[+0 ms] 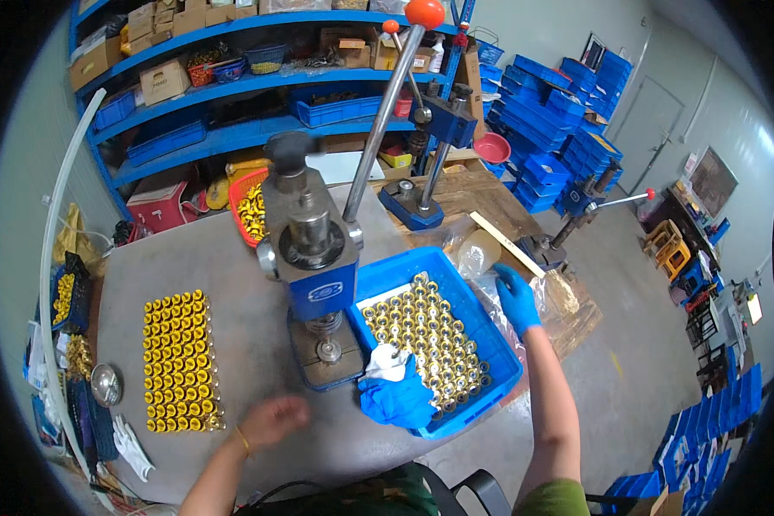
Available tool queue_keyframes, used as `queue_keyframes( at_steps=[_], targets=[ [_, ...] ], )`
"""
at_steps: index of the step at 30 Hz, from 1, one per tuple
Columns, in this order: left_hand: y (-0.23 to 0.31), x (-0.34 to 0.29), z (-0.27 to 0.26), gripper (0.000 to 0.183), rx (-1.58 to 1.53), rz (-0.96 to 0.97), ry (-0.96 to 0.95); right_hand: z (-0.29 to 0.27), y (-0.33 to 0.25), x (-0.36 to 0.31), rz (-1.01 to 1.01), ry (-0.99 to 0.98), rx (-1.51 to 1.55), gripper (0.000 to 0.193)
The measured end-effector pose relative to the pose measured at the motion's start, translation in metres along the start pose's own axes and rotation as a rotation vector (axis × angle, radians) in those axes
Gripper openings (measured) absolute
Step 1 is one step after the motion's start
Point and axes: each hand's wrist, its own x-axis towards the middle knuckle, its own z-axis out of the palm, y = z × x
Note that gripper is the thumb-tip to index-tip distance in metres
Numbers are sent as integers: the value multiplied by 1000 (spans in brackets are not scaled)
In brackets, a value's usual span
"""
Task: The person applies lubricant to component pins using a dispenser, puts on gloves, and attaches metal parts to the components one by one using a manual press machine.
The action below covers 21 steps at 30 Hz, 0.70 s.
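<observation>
My bare left hand (275, 420), smeared by motion, is over the grey table in front of the blue-headed hand press (322, 279). Whether its fingers hold anything does not show. My right hand (516, 299), in a blue glove, reaches past the blue tray to a clear plastic bag (488, 297) on the wooden board; its fingers look stretched out. Many small round gold-and-silver metal parts (426, 335) stand in the blue tray (506, 376). On the tray's near left corner lie a blue glove (397, 398) and a white cloth (387, 363).
Rows of yellow-topped parts (179, 361) stand on the table's left. Behind the press is a red basket (249, 206) of yellow pieces. A second press (426, 193) and a wooden stick (507, 244) are farther right. White gloves (132, 447) and a metal bowl (106, 384) lie left.
</observation>
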Motion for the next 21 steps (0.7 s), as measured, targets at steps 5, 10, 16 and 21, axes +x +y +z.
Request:
queue_keyframes(
  at_steps=[5,10,16,21],
  targets=[
    [7,-81,29,45,329,-305,-552,35,36,61,-225,-7,-296,33],
    [-204,-169,61,41,211,-156,-313,46,-37,37,-368,232,-276,17],
    [-49,-155,-15,31,35,-450,160,11,-166,-107,165,-455,362,15],
    [-59,-147,-20,26,-253,-289,459,166,-290,-131,-570,-731,253,35]
  ],
)
